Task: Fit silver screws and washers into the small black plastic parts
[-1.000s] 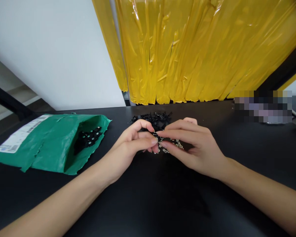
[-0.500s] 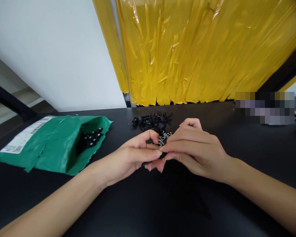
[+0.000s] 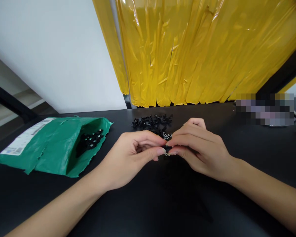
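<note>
Both hands meet fingertip to fingertip over the black table (image 3: pixel 148 204): the left hand (image 3: pixel 130 158) and right hand (image 3: pixel 199 151) pinch one small black part (image 3: pixel 166 149) between closed fingertips. Just behind lie loose screws (image 3: pixel 167 135) and a parts pile (image 3: pixel 150 121). Left, a torn green bag (image 3: pixel 51 148); its label (image 3: pixel 24 138) is unreadable.

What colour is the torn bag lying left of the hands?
Green, with a white label; the head view shows the bag best.
</note>
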`<state>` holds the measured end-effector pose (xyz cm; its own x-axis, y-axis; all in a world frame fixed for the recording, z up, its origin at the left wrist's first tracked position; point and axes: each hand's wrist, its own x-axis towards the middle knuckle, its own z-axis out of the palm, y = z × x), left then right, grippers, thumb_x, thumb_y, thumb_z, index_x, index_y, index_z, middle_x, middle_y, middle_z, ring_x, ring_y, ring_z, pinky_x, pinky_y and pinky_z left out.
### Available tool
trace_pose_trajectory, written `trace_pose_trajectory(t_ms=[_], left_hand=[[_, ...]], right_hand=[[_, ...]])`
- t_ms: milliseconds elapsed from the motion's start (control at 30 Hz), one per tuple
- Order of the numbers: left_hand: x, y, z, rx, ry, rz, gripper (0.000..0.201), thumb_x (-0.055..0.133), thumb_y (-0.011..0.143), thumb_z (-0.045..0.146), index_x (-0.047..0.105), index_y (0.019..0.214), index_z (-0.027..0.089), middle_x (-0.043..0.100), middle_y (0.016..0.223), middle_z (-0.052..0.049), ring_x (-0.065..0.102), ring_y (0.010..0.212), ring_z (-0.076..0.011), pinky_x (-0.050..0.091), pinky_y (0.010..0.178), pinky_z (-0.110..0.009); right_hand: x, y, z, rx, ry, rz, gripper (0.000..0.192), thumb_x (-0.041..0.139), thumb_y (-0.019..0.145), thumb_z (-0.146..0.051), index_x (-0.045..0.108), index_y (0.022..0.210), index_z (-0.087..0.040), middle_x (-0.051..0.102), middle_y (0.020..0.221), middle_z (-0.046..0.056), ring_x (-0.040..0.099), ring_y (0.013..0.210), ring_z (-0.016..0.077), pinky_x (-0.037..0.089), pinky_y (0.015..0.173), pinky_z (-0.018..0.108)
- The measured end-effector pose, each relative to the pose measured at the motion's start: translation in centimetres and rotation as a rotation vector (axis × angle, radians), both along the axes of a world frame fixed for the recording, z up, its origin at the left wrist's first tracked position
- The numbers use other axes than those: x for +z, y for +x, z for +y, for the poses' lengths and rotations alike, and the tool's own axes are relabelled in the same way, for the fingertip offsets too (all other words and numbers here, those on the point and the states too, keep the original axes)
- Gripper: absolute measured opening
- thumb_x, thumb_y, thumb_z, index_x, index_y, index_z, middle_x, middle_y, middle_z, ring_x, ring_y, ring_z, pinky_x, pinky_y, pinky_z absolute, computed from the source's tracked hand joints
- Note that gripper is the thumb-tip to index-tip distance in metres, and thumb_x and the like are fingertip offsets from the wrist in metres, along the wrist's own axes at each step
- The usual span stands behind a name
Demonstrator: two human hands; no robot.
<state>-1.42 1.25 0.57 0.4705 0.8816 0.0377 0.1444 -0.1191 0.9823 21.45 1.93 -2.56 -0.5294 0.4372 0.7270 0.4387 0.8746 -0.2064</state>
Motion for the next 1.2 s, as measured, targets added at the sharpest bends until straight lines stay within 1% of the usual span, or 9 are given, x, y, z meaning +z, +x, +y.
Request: trace_pose_trajectory(t_ms=[133, 233, 300, 367, 500, 600, 767, 933, 1200], left_hand=[[-0.4, -0.2, -0.4, 0.074, 0.172, 0.107, 0.009, 0.082, 0.085, 0.026, 0.081, 0.093, 0.026, 0.081, 0.087, 0.002, 0.073, 0.075, -0.0148, 0.057, 0.07, -0.025], [-0.4, -0.3, -0.6, 0.09, 0.39, 0.218, 0.008, 0.079, 0.088, 0.026, 0.082, 0.095, 0.028, 0.083, 0.09, 0.003, 0.075, 0.077, -0.0163, 0.058, 0.072, -0.027], [-0.2, -0.1, -0.7, 0.097, 0.448, 0.246, 0.01, 0.077, 0.09, 0.025, 0.082, 0.098, 0.028, 0.083, 0.093, 0.002, 0.076, 0.079, -0.0176, 0.059, 0.075, -0.029], [-0.1, 0.1, -0.7, 0.12, 0.355, 0.197, 0.009, 0.076, 0.09, 0.025, 0.081, 0.097, 0.025, 0.083, 0.09, 0.0, 0.076, 0.076, -0.0181, 0.061, 0.073, -0.03], [-0.3, 0.4, -0.4, 0.157, -0.02, -0.045, 0.012, 0.078, 0.088, 0.027, 0.074, 0.096, 0.019, 0.082, 0.082, -0.002, 0.076, 0.071, -0.0159, 0.063, 0.067, -0.025], [-0.5, 0.3, 0.0, 0.131, -0.163, -0.171, 0.014, 0.08, 0.088, 0.024, 0.073, 0.097, 0.017, 0.082, 0.082, -0.003, 0.075, 0.069, -0.0112, 0.062, 0.065, -0.018], [-0.7, 0.2, 0.2, 0.099, -0.269, -0.284, 0.014, 0.082, 0.087, 0.022, 0.073, 0.097, 0.016, 0.083, 0.082, -0.003, 0.075, 0.068, -0.0099, 0.063, 0.064, -0.016], [-0.9, 0.3, 0.1, 0.081, -0.342, -0.325, 0.012, 0.081, 0.088, 0.021, 0.074, 0.096, 0.016, 0.083, 0.083, -0.003, 0.075, 0.068, -0.0092, 0.063, 0.064, -0.015], [-0.8, 0.5, 0.0, 0.1, -0.329, -0.284, 0.013, 0.081, 0.087, 0.018, 0.073, 0.096, 0.013, 0.083, 0.082, -0.003, 0.075, 0.066, -0.0088, 0.063, 0.064, -0.015]], right_hand=[[0.0, -0.2, -0.1, 0.002, 0.007, 0.036, 0.013, 0.069, 0.098, -0.018, 0.064, 0.109, -0.025, 0.076, 0.094, 0.002, 0.07, 0.083, 0.017, 0.046, 0.087, 0.041], [-0.1, -0.4, -0.2, 0.004, 0.004, 0.089, 0.013, 0.07, 0.097, -0.019, 0.067, 0.108, -0.026, 0.077, 0.093, 0.001, 0.071, 0.081, 0.0175, 0.048, 0.084, 0.041], [-0.1, -0.6, -0.3, 0.004, -0.013, 0.143, 0.013, 0.072, 0.096, -0.02, 0.068, 0.107, -0.027, 0.078, 0.091, 0.001, 0.071, 0.079, 0.0181, 0.05, 0.082, 0.042], [0.0, -0.8, -0.3, 0.01, -0.043, 0.216, 0.016, 0.074, 0.095, -0.019, 0.07, 0.108, -0.027, 0.078, 0.091, 0.002, 0.071, 0.081, 0.019, 0.052, 0.08, 0.042], [0.3, -1.0, -0.6, -0.013, -0.145, 0.353, 0.023, 0.07, 0.094, -0.011, 0.074, 0.112, -0.026, 0.077, 0.099, 0.004, 0.071, 0.088, 0.0182, 0.056, 0.081, 0.038], [0.5, -1.1, -0.7, -0.019, -0.222, 0.381, 0.025, 0.067, 0.095, -0.008, 0.076, 0.112, -0.025, 0.078, 0.1, 0.003, 0.071, 0.088, 0.0157, 0.058, 0.08, 0.034], [0.3, -1.2, -0.8, 0.026, -0.309, 0.426, 0.021, 0.068, 0.096, -0.01, 0.078, 0.107, -0.025, 0.073, 0.097, 0.001, 0.068, 0.085, 0.0121, 0.057, 0.074, 0.026], [0.0, -1.5, -1.1, 0.038, -0.39, 0.443, 0.022, 0.068, 0.096, -0.012, 0.076, 0.111, -0.026, 0.072, 0.1, 0.002, 0.068, 0.087, 0.0127, 0.058, 0.075, 0.027], [0.1, -1.6, -1.4, 0.062, -0.442, 0.472, 0.017, 0.07, 0.095, -0.01, 0.077, 0.102, -0.023, 0.074, 0.095, 0.0, 0.069, 0.084, 0.0105, 0.057, 0.073, 0.023]])
